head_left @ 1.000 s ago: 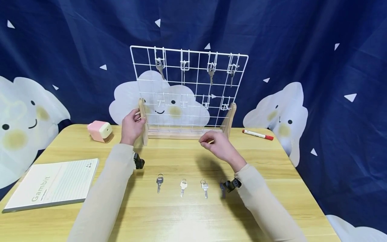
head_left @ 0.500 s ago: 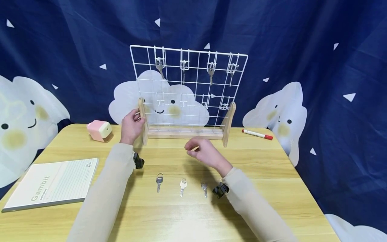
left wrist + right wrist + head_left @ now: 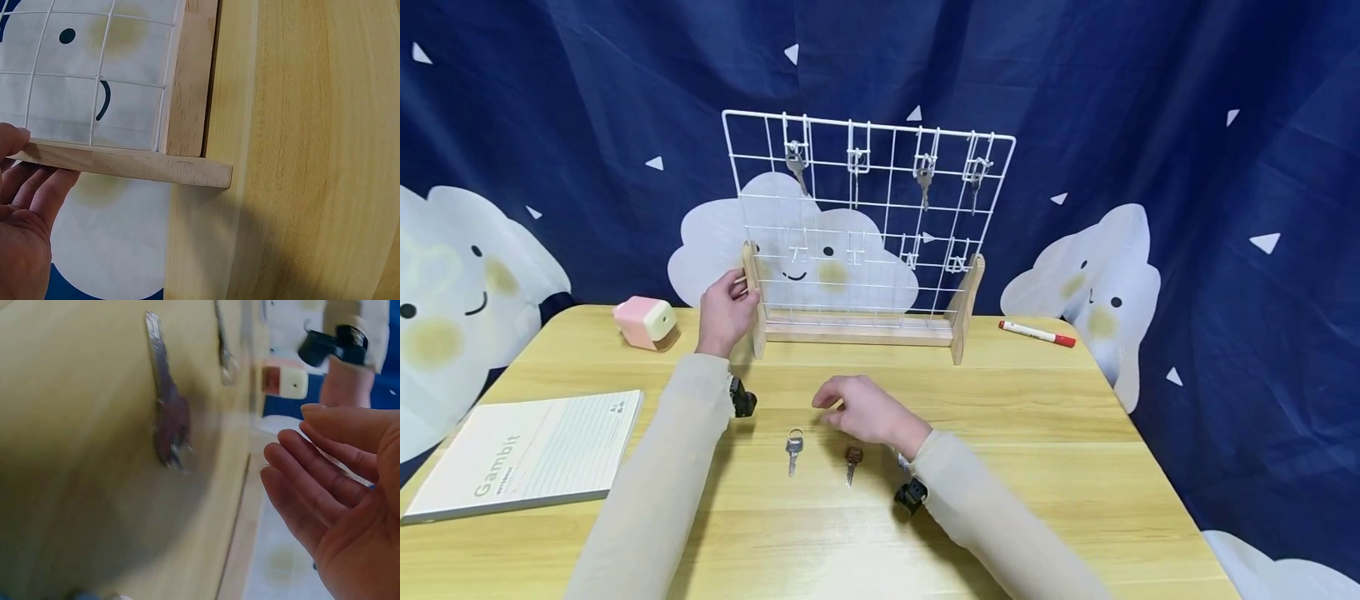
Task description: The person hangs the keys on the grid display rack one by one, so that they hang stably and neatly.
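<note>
Forward-down head view, 2 wrist close-ups

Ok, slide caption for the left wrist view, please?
Left hand holding the wooden side post of a white wire rack.

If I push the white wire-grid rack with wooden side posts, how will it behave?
The rack is likely stiff: a straight-barred grid set in wood. Might tip, standing tall, though the left hand grips one post. The grey metal keys hanging from it would probably swing.

One key point(image 3: 902, 459) is part-hidden; the shadowed key point(image 3: 170, 425) blurs.
</note>
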Demonstrator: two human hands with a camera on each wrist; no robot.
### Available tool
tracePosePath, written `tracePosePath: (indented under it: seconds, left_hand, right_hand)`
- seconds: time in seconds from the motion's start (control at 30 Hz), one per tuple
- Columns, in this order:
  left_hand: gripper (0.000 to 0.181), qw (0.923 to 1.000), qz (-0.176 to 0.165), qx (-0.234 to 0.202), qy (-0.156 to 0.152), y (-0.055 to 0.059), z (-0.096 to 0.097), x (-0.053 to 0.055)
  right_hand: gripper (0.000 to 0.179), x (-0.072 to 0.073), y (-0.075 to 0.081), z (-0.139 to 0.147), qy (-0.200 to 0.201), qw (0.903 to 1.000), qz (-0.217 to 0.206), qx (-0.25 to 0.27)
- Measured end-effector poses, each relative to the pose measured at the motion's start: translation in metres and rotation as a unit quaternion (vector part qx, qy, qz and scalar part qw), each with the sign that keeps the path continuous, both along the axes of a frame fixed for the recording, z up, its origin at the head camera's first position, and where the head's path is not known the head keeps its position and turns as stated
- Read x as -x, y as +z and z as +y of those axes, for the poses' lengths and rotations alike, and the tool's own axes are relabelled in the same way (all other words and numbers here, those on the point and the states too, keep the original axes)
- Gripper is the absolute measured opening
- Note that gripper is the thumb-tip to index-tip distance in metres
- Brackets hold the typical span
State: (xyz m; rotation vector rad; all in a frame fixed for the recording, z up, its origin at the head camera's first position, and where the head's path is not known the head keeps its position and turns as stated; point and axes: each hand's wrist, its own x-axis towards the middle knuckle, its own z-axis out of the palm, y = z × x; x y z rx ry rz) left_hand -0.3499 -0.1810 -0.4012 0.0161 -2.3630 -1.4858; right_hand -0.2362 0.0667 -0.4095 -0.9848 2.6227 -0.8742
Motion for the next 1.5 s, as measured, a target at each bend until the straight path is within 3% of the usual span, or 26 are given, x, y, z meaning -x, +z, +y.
tracePosePath:
  seconds: [0.33,0.77,1.07,1.23,1.5]
  left_hand:
    - [0.043,1.0,-0.006,0.002,0.001,-0.001,-0.001,0.0]
    - [0.043,1.0,0.003,-0.004,-0.006,0.0,0.0,0.001]
    - [0.043,0.9999,0.005,0.004,-0.008,-0.001,0.0,0.0]
    - [0.044,0.9999,0.007,0.005,-0.009,-0.003,-0.001,0.0]
    - [0.045,1.0,-0.001,0.004,-0.007,-0.002,-0.001,0.0]
  right_hand:
    - [0.026,0.005,-0.016,-0.026,0.054,0.9968,0.013,-0.057]
    - [0.027,0.006,-0.02,-0.039,0.061,0.9941,-0.006,-0.09]
    - [0.021,0.007,-0.021,-0.044,0.071,0.9883,0.023,-0.133]
    - [0.013,0.008,-0.022,-0.046,0.082,0.9875,0.025,-0.132]
    - [0.016,0.01,-0.018,-0.042,0.081,0.9903,-0.006,-0.113]
